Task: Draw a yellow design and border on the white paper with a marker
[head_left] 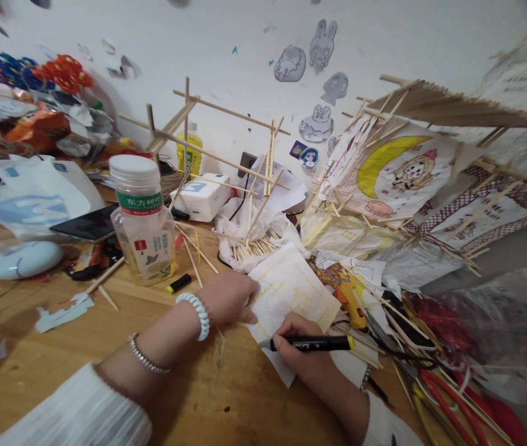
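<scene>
The right hand was closed around a black marker, held nearly level, its yellow end pointing right and its tip at the lower left corner of a white paper sheet. The right forearm entered from the lower right, with a white sleeve at the frame edge. The left hand lay palm down with fingers curled loosely, pressing the sheet's left edge against the table; it held nothing. Its wrist carried a white coil band and a silver bracelet, and the forearm ran down-left into a white sleeve.

The sheet, marked with faint yellow lines, lay tilted, its far edge against a heap of wooden sticks. Just right of the marker lay a yellow glue gun among loose sticks and cables. A plastic bottle with a white cap stood upright behind the left hand, a small black-and-yellow marker near its base. Bare wood lay open below and left of the forearms; a stick frame and painted paper panels crowded the far and right sides.
</scene>
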The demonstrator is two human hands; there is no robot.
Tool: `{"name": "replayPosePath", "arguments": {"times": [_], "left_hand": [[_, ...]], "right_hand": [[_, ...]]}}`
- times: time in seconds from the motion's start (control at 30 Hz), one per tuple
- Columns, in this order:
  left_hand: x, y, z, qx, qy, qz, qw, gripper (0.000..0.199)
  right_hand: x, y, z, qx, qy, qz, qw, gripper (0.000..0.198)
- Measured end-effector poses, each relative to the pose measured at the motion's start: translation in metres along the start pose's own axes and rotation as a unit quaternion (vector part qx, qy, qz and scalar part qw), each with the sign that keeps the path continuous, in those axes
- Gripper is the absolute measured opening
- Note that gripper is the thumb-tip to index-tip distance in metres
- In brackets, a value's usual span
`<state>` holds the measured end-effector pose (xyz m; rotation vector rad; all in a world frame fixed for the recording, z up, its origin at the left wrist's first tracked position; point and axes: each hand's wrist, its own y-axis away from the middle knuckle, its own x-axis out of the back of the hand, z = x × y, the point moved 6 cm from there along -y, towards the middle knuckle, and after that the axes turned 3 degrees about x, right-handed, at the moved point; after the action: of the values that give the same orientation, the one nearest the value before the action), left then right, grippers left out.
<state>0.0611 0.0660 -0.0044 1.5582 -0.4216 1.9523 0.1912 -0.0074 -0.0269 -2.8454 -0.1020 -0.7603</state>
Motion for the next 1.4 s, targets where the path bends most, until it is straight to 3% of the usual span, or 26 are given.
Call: {"name": "replayPosePath", "arguments": {"times": [0.23,0.53,1.07,1.23,1.4], "left_hand": [[0.002,0.002,0.004,0.023,-0.001,0.002,1.000,0.033],[0.001,0.001,0.008,0.044,-0.021,0.015,0.999,0.032],[0.000,0.001,0.007,0.048,-0.022,0.024,0.998,0.033],[0.000,0.001,0.007,0.048,-0.019,0.020,0.998,0.032],[-0.001,0.000,0.007,0.047,-0.017,0.020,0.999,0.032]], "right_hand": [[0.004,-0.001,0.001,0.017,0.027,0.048,0.998,0.011],[0.002,-0.001,0.006,0.036,0.031,0.020,0.999,0.011],[0.001,0.000,0.003,-0.001,-0.005,0.016,1.000,0.015],[0.004,-0.001,0.009,-0.028,-0.025,0.044,0.998,0.016],[0.004,-0.002,0.008,0.002,0.017,0.054,0.998,0.016]]}}
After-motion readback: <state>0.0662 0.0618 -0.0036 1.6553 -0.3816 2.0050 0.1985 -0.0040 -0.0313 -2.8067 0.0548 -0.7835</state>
